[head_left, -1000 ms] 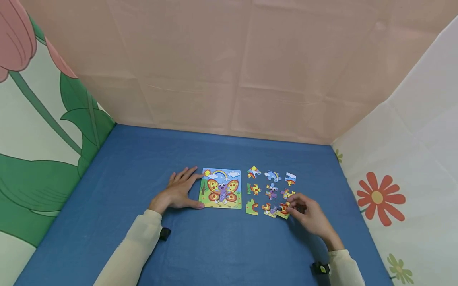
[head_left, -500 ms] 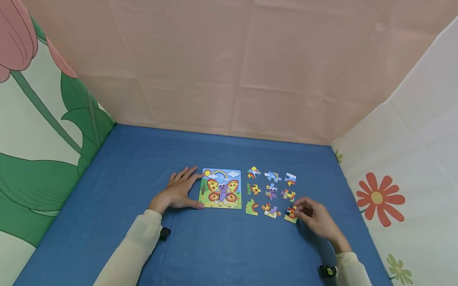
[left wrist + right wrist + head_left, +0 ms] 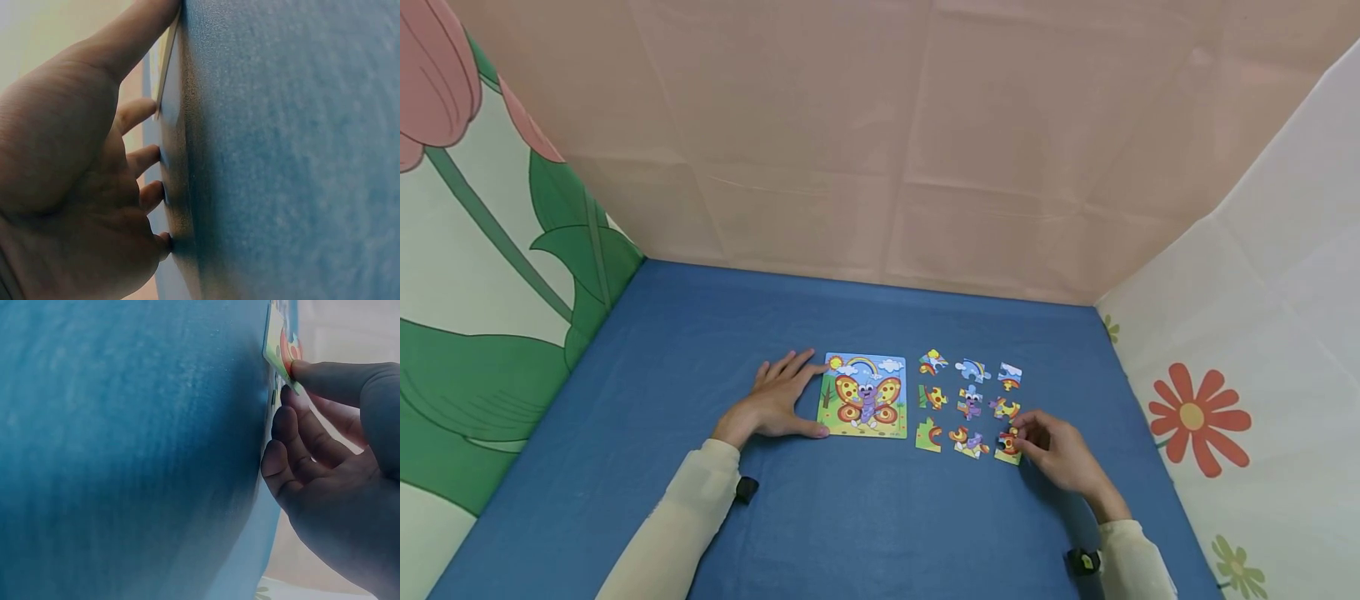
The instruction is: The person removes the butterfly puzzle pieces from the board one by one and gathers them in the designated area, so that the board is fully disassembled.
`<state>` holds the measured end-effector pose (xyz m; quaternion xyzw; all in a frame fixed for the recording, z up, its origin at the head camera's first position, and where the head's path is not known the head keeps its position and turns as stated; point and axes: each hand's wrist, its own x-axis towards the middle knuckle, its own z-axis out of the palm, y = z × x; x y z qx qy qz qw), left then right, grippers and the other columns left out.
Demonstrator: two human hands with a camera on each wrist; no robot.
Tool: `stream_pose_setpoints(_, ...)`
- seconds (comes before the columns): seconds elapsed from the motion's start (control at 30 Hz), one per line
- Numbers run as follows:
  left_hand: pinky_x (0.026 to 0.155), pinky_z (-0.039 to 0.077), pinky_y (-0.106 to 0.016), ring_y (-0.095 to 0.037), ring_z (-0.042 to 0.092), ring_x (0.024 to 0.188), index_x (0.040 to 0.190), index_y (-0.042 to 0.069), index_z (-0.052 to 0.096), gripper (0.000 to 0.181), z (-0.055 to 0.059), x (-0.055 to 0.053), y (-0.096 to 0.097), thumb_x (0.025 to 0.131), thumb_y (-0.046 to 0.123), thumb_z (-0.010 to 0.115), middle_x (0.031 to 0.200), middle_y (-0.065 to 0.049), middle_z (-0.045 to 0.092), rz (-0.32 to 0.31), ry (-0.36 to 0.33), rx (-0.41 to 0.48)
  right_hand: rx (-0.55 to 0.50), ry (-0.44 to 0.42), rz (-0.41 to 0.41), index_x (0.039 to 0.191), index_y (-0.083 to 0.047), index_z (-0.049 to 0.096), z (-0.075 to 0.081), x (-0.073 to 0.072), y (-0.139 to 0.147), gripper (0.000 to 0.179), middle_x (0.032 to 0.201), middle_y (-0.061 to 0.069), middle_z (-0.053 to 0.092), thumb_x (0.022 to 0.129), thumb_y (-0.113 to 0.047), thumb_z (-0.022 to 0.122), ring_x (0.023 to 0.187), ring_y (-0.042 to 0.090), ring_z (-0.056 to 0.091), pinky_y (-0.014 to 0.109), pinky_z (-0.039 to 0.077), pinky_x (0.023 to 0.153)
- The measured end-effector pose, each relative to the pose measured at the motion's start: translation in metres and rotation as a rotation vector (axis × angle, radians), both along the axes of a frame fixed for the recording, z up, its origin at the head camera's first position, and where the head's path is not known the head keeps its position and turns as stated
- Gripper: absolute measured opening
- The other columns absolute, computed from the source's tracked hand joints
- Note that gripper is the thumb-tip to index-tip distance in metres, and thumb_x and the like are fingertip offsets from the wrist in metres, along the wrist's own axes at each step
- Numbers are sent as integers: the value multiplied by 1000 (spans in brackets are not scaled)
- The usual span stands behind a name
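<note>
A square butterfly picture board (image 3: 867, 398) lies flat on the blue tabletop. My left hand (image 3: 773, 407) rests at its left side with fingers spread, thumb and index finger touching the edge. To the board's right, loose jigsaw pieces lie in rows, among them a purple body piece (image 3: 969, 402) and a green corner piece (image 3: 928, 435). At the lower right of these, my right hand (image 3: 1060, 454) pinches a jigsaw piece (image 3: 1006, 451) with a red and yellow wing pattern. The right wrist view has this piece (image 3: 275, 347) tilted, one edge lifted, under the thumb.
The blue tabletop (image 3: 850, 525) spreads around the board and pieces. A beige cloth wall (image 3: 880, 150) stands behind it. Printed cloth walls close off the left, with a tulip (image 3: 433, 75), and the right, with a red flower (image 3: 1199, 418).
My right hand has carried the pinched jigsaw piece to the right, away from the bottom middle piece it overlapped, to the row's right end. The left hand has stayed put.
</note>
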<state>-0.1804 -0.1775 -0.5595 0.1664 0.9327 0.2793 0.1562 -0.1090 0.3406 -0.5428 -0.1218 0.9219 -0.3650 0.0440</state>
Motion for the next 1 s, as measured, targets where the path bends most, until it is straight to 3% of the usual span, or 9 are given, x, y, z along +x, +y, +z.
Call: stream_pose_setpoints(1.0,136,3,-86,-53,9,177,176,27,41,122,0,1,1,76,73,96,191,-16,16,5,11,-18,50,26,-6,122,-8,80,-5,-2,-2,18,92,-1,69,104,-7,82,72,3,54,24,47,62)
